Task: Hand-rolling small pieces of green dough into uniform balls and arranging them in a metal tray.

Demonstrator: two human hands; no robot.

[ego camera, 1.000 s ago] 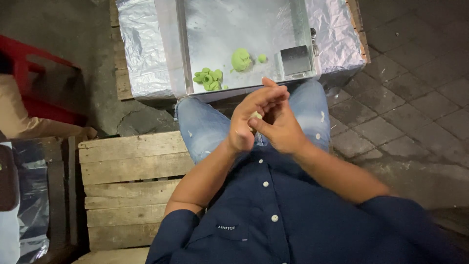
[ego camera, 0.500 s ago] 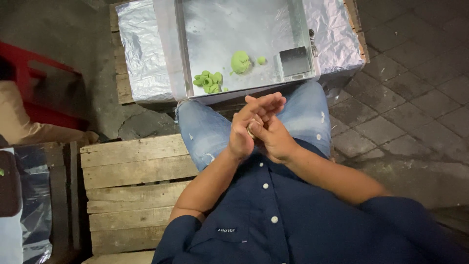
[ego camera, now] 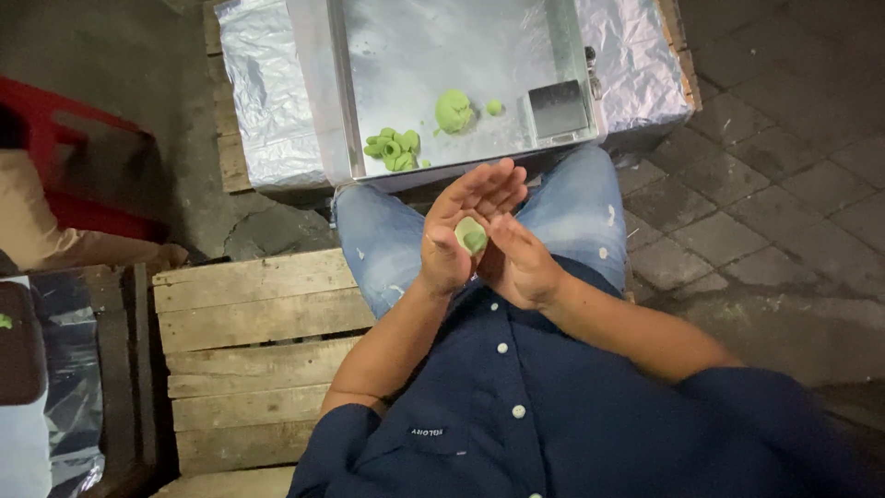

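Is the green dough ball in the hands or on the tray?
In the hands: the green dough ball sits between the left hand and right hand.

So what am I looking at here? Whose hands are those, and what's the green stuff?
The camera sits on a person's head and looks down, so you see their own arms, blue shirt and jeans. The left hand and right hand press a small green dough piece between them. In front is a shiny metal tray set on foil. On it lie a bigger green dough lump, a tiny green ball, a pile of little green rings and a small metal box. The person sits on a wooden crate.
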